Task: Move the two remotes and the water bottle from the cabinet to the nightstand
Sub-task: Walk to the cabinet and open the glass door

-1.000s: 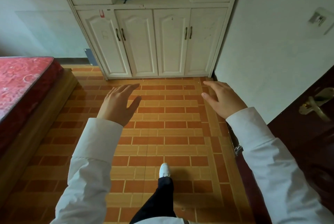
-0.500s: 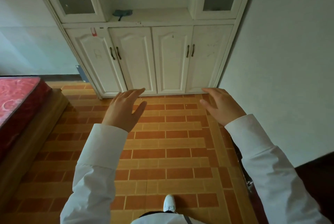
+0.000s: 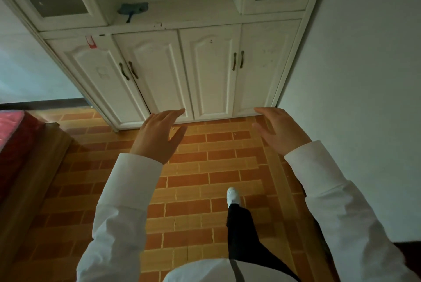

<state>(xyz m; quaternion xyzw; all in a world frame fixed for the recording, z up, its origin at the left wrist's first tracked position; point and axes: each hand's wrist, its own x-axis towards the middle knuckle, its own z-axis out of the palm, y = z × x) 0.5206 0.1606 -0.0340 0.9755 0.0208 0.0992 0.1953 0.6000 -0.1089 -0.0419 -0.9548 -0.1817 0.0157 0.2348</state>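
My right foot in its white shoe (image 3: pixel 232 195) is planted ahead of me on the orange and tan brick-pattern tiled floor (image 3: pixel 193 174), where half a second ago only the toe showed at the bottom of my view, so I am mid-stride toward the far wall. My left hand (image 3: pixel 157 136) floats out in front in its white sleeve (image 3: pixel 123 209), fingers straight and close together, thumb angled off to the side, holding nothing. My right hand (image 3: pixel 280 129) mirrors it, fingers relaxed and slightly apart, also empty. Both hang in the air, touching nothing, much as they did a second ago. Off to my left the red mattress on its wooden bed frame (image 3: pixel 13 131) has slid to the edge of my view. Ahead, the tall white wooden cabinet (image 3: pixel 209 72) fills far more of the picture than it did a second ago; its four lower doors are shut, with the dark curved handles (image 3: pixel 238 60) now plain to see. On its open middle shelf lies a small blue object (image 3: pixel 133 8) that I cannot identify. I see neither remote nor the water bottle; I judge they sit behind doors or above my view, and the nightstand is out of sight. So nothing is moved yet, but I am nearly within reach.
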